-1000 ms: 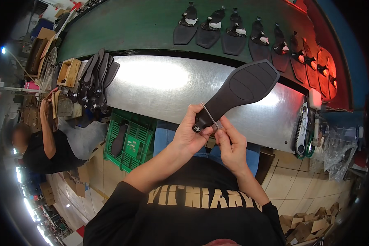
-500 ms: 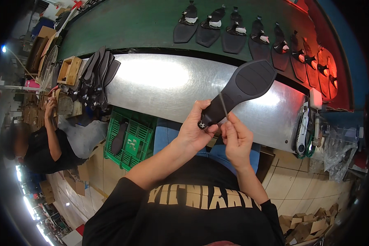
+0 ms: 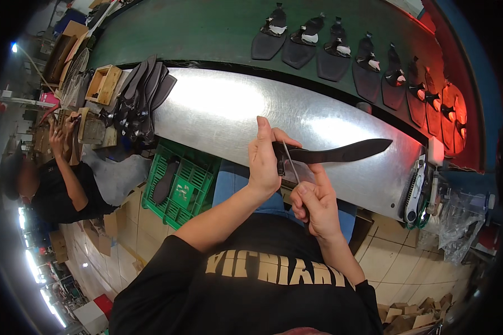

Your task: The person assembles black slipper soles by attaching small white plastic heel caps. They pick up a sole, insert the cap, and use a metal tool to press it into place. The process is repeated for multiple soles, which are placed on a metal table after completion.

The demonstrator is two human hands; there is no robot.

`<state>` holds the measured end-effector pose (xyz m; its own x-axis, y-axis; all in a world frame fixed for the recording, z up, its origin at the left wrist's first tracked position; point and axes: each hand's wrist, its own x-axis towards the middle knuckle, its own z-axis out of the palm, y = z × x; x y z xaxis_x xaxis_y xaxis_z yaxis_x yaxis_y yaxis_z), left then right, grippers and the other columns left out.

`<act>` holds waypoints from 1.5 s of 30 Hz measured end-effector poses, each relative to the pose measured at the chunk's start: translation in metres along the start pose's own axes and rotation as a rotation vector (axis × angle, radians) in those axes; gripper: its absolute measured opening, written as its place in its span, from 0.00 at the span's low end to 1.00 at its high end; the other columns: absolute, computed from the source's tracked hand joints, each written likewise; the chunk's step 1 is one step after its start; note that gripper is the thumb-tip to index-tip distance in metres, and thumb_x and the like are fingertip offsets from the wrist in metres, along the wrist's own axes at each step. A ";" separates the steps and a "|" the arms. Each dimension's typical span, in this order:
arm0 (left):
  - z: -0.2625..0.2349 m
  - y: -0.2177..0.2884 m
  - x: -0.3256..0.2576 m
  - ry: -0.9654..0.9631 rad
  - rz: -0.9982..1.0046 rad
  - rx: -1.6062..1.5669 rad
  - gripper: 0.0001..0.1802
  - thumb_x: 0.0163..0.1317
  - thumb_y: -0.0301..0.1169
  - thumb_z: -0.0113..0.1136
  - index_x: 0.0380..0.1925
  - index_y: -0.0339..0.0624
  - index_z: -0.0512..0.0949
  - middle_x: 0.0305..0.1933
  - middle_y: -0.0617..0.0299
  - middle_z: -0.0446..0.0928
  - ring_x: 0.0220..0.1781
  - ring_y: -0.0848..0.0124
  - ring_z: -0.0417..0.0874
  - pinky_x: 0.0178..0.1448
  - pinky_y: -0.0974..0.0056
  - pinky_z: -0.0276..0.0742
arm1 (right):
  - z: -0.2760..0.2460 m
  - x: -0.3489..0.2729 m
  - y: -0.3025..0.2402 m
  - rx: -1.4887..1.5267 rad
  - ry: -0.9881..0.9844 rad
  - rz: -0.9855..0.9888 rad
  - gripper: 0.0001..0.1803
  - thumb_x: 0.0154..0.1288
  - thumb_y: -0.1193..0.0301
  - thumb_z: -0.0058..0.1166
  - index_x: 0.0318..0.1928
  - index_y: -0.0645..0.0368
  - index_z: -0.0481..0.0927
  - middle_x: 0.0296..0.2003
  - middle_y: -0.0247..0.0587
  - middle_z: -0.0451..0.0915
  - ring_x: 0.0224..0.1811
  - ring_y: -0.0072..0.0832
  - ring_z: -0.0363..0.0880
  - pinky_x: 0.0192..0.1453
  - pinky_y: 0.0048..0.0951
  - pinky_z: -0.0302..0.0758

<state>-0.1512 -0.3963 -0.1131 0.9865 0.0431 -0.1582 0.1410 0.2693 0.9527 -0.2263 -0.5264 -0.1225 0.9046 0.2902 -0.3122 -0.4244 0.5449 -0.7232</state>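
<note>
A black shoe sole (image 3: 352,153) is held edge-on above the front edge of the metal table, its toe end pointing right. My left hand (image 3: 264,162) grips the sole's heel end, with the thumb raised. My right hand (image 3: 318,207) is closed around the lower end of a thin, straight metal tool (image 3: 290,161), and one finger reaches up to the sole's underside. The tool slants up to the heel end. Its handle is mostly hidden in my fingers, and whether its tip touches the sole is unclear.
Several black sandals (image 3: 333,57) line the green belt (image 3: 195,36), the rightmost under red light. Stacked black soles (image 3: 142,100) lie by a wooden box (image 3: 102,85). A green crate (image 3: 198,187) stands below. A utility knife (image 3: 414,192) lies right. Another person (image 3: 67,184) works left.
The sole has turned from showing its broad face to edge-on, its toe end coming down. My left hand has rotated, thumb up. My right hand has moved slightly lower with the tool.
</note>
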 end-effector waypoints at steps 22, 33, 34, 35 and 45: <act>-0.017 0.003 0.011 0.047 -0.116 -0.266 0.46 0.65 0.71 0.24 0.18 0.40 0.74 0.20 0.62 0.73 0.17 0.74 0.69 0.18 0.72 0.62 | 0.007 0.002 0.002 -1.085 0.006 -0.725 0.06 0.59 0.82 0.54 0.38 0.63 0.78 0.27 0.46 0.79 0.27 0.39 0.80 0.32 0.32 0.74; -0.021 -0.015 0.010 -0.194 -0.668 -1.112 0.28 0.61 0.61 0.54 0.20 0.48 0.74 0.20 0.66 0.72 0.30 0.66 0.75 0.40 0.61 0.71 | 0.006 0.011 -0.012 -1.155 0.205 -0.705 0.02 0.60 0.78 0.56 0.34 0.61 0.78 0.28 0.45 0.77 0.27 0.42 0.77 0.31 0.36 0.73; -0.018 -0.015 0.010 -0.123 -0.638 -1.035 0.28 0.61 0.62 0.53 0.21 0.48 0.74 0.21 0.65 0.72 0.29 0.65 0.74 0.39 0.61 0.71 | 0.007 0.012 -0.010 -1.161 0.210 -0.708 0.02 0.60 0.78 0.56 0.34 0.60 0.77 0.27 0.44 0.76 0.26 0.42 0.77 0.31 0.36 0.73; -0.013 -0.014 0.009 -0.053 -0.608 -0.957 0.29 0.62 0.62 0.52 0.21 0.48 0.74 0.21 0.65 0.72 0.28 0.65 0.74 0.39 0.61 0.71 | 0.007 0.013 -0.009 -1.167 0.214 -0.711 0.02 0.60 0.78 0.56 0.34 0.60 0.77 0.26 0.44 0.76 0.26 0.42 0.76 0.31 0.37 0.72; -0.015 -0.012 0.011 -0.123 -0.567 -0.787 0.42 0.59 0.74 0.35 0.19 0.44 0.71 0.19 0.59 0.72 0.24 0.63 0.75 0.32 0.63 0.73 | 0.008 0.009 -0.004 -1.208 0.145 -0.626 0.03 0.61 0.78 0.54 0.34 0.59 0.73 0.24 0.44 0.73 0.25 0.43 0.75 0.30 0.38 0.71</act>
<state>-0.1430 -0.3848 -0.1302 0.7975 -0.3801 -0.4685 0.5454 0.7862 0.2907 -0.2168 -0.5197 -0.1173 0.9584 0.1264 0.2559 0.2846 -0.4875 -0.8254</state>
